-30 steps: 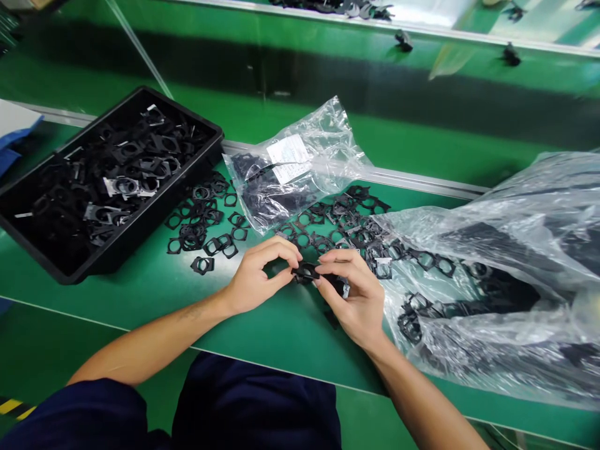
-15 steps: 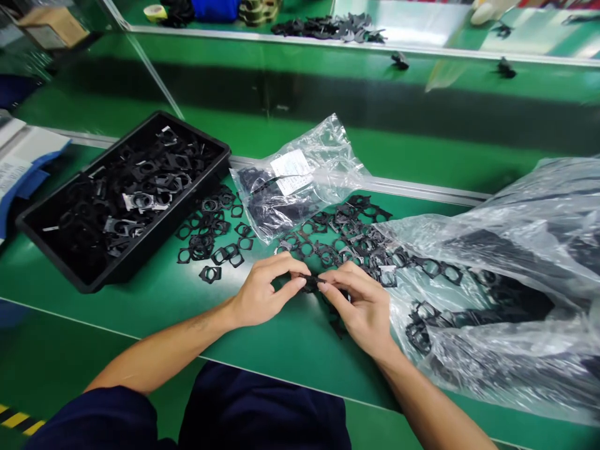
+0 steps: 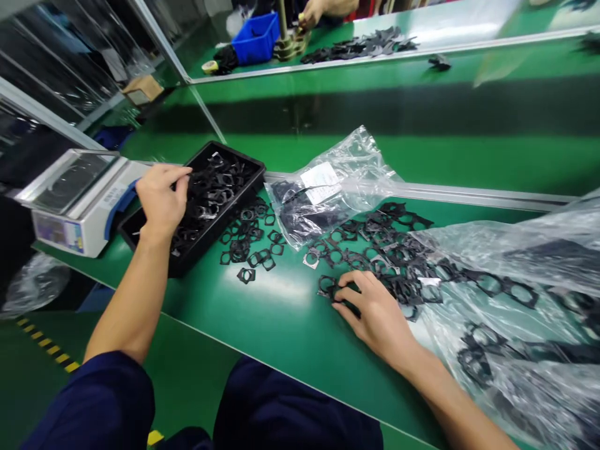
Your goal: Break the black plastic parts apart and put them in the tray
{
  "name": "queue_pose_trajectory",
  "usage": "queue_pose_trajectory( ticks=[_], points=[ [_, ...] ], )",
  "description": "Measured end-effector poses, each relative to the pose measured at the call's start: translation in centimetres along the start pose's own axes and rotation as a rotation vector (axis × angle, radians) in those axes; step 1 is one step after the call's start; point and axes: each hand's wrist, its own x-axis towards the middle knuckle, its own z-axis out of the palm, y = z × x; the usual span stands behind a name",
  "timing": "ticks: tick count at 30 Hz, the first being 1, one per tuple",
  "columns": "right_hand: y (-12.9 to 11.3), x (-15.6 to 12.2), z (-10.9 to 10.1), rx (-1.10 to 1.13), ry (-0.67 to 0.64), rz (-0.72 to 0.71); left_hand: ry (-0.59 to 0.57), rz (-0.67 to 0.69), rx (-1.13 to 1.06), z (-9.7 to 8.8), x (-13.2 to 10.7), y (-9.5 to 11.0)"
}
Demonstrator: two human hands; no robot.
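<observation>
My left hand (image 3: pixel 164 197) hangs over the near side of a black tray (image 3: pixel 180 265) heaped with dark plastic ring pieces (image 3: pixel 220 194). Its thumb and fingers are pinched together, and what they hold, if anything, blends into the dark pieces behind. On the green table my right hand (image 3: pixel 375 309) is curled, its fingertips around a black ring piece (image 3: pixel 327 285) at the near edge of a loose pile (image 3: pixel 375 250). Each piece looks like a flat frame with a round hole.
A smaller group of rings (image 3: pixel 246 275) lies right of the tray. A labelled clear bag (image 3: pixel 323 181) rests behind the pile, and large plastic sheeting (image 3: pixel 529 244) spreads at right. A scale (image 3: pixel 89 206) stands left. Beyond the partition are a blue bin (image 3: pixel 257 39) and another person's hand (image 3: pixel 323 9).
My hands have parted from a shared pinch on a dark piece. The left went over to the tray, the right moved down to the pile. The view has swung left.
</observation>
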Motion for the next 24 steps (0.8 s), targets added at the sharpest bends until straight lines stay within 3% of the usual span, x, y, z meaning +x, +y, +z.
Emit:
queue_pose_trajectory(
  ticks=[3, 7, 11, 13, 15, 20, 22, 24],
  points=[
    [0.0, 0.2, 0.0, 0.111, 0.135, 0.026, -0.129, 0.044, 0.151, 0.1, 0.5, 0.0],
    [-0.2, 0.4, -0.4, 0.358, 0.272, 0.192, -0.155, 0.269, 0.157, 1.1, -2.5, 4.6],
    [-0.5, 0.6, -0.7, 0.780, 0.263, 0.475, -0.551, 0.433, -0.053, 3.8, -6.4, 9.0],
    [-0.6, 0.8, -0.9, 0.982, 0.265, 0.585, -0.674, 0.416, -0.023, 5.2, -7.5, 10.0],
    [-0.7, 1.0, -1.2, 1.114, 0.272, 0.662, -0.710, 0.377, 0.011, 6.0, -7.9, 10.3],
    [-0.9, 1.2, -1.5, 1.284, 0.220, 0.761, -0.576, 0.222, -0.134, 4.7, -7.9, 11.4],
    [-1.1, 1.1, -1.3, 1.312, 0.215, 0.761, -0.522, 0.090, -0.310, 3.8, -8.1, 12.7],
    [-1.1, 1.0, -1.1, 1.328, 0.215, 0.746, -0.540, -0.071, -0.557, 3.3, -8.5, 14.6]
  ],
)
